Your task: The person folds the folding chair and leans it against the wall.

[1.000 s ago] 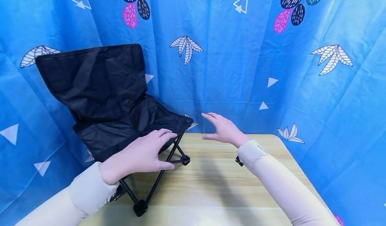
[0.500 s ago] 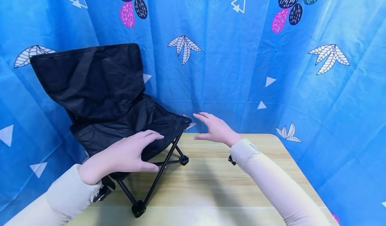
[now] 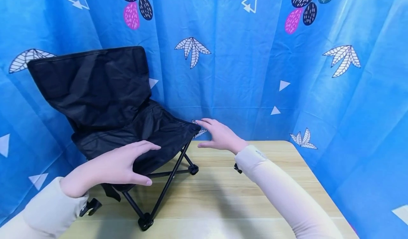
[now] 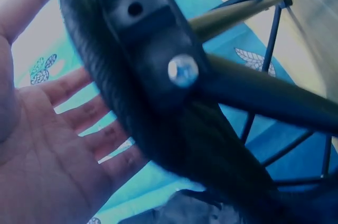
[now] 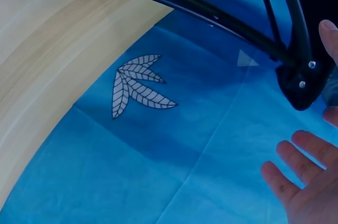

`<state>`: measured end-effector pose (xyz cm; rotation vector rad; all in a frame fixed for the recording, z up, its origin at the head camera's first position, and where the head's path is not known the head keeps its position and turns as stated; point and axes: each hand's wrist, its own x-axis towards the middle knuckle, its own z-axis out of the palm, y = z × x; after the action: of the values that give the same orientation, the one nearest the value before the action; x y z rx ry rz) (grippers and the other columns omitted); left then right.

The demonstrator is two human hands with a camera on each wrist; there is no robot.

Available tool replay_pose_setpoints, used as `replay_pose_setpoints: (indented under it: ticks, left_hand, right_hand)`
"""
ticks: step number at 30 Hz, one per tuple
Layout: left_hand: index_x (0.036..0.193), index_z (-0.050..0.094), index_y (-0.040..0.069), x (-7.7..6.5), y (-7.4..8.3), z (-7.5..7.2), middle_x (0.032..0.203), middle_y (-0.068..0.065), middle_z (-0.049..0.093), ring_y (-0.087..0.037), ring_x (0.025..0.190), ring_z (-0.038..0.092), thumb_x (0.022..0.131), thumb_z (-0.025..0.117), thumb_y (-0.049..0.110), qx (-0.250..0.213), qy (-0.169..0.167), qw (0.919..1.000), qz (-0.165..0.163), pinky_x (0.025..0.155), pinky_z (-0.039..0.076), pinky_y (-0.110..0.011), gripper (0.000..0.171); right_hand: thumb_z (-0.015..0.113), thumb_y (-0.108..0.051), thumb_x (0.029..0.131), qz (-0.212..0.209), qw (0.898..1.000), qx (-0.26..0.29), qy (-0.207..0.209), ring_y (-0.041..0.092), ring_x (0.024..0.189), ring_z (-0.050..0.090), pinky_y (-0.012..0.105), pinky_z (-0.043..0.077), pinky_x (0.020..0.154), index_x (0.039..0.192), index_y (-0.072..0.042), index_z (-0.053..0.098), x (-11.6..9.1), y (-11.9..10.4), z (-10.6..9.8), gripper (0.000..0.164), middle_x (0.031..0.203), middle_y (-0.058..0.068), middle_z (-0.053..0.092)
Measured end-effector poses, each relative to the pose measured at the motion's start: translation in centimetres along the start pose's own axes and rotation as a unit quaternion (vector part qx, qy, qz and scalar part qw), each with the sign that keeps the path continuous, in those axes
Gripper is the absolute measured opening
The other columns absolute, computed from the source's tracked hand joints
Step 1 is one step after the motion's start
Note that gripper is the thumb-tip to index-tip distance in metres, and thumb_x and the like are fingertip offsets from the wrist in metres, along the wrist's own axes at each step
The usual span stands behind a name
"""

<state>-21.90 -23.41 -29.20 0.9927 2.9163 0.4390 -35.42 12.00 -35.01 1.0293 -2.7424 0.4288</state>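
Observation:
A black folding camping chair [image 3: 92, 86] stands unfolded on the wooden table at the left of the head view. My left hand [image 3: 111, 164] is spread in front of the seat, thumb apart from the fingers. The left wrist view shows its palm facing a plastic corner bracket [image 4: 153, 44] with a screw and black fabric. My right hand [image 3: 221, 136] reaches toward the seat's right front corner, its fingertips overlapping that corner in the head view. In the right wrist view, its fingers [image 5: 301, 163] stretch out below a black joint [image 5: 303, 84] of the frame. Neither hand grips anything.
The light wooden tabletop [image 3: 204, 203] has a rounded far right corner. A blue patterned curtain [image 3: 242, 62] hangs behind and on both sides. Thin crossed chair legs [image 3: 167, 180] end in black feet on the table. Black clips hang at both cuffs.
Both hands have moved left. The right hand has come up to the seat's right front corner, and the left hand has shifted toward the seat's left side. The view has turned slightly right.

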Motion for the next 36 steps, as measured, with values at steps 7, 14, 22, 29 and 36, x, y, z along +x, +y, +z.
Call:
replay_pose_setpoints:
  ticks: [7,14,22,29,36]
  left_hand:
    - [0.156,0.055,0.017,-0.7,-1.2,-1.0,0.16,-0.008,0.057,-0.036,0.145,0.057,0.084,0.084,0.069,-0.029,-0.027,0.9988,0.03,0.112,0.05,-0.065,0.094]
    - [0.156,0.054,0.018,-1.3,-2.5,-1.7,0.16,-0.011,0.056,-0.042,0.143,0.058,0.084,0.088,0.062,-0.055,-0.06,0.9963,0.03,0.11,0.051,-0.067,0.091]
    - [0.155,0.056,0.012,-1.7,-3.6,-2.2,0.156,-0.014,0.058,-0.04,0.135,0.061,0.084,0.093,0.047,-0.093,-0.096,0.9909,0.019,0.106,0.054,-0.067,0.087]
    - [0.151,0.059,0.011,-2.0,-4.0,-2.1,0.153,-0.009,0.062,-0.036,0.132,0.064,0.084,0.093,0.044,-0.087,-0.105,0.9903,0.027,0.104,0.058,-0.051,0.082]
    - [0.148,0.061,0.011,-2.3,-4.4,-1.6,0.149,-0.005,0.064,-0.032,0.128,0.064,0.082,0.094,0.042,-0.095,-0.108,0.9892,0.027,0.101,0.059,-0.039,0.08]
  right_hand:
    - [0.084,-0.05,0.094,-0.008,1.0,-0.007,-0.005,0.036,0.157,0.046,0.053,0.041,0.127,0.169,-0.019,0.042,0.7,-1.0,0.1,0.091,0.172,0.013,0.043]
    - [0.085,-0.047,0.095,-0.023,1.0,-0.017,-0.009,0.036,0.157,0.046,0.053,0.042,0.127,0.168,-0.018,0.042,1.3,-1.3,0.4,0.09,0.173,0.014,0.042]
    - [0.086,-0.039,0.095,-0.025,0.999,-0.018,-0.011,0.038,0.155,0.047,0.053,0.043,0.126,0.167,-0.016,0.044,1.9,-1.9,0.3,0.087,0.172,0.016,0.043]
    - [0.084,-0.031,0.098,-0.025,0.999,-0.033,-0.027,0.036,0.156,0.047,0.051,0.043,0.126,0.166,-0.017,0.046,2.8,-2.3,0.4,0.079,0.173,0.015,0.042]
    - [0.085,-0.025,0.098,-0.026,0.998,-0.031,-0.044,0.037,0.156,0.046,0.051,0.043,0.126,0.164,-0.017,0.05,3.6,-2.6,0.4,0.075,0.173,0.015,0.042]
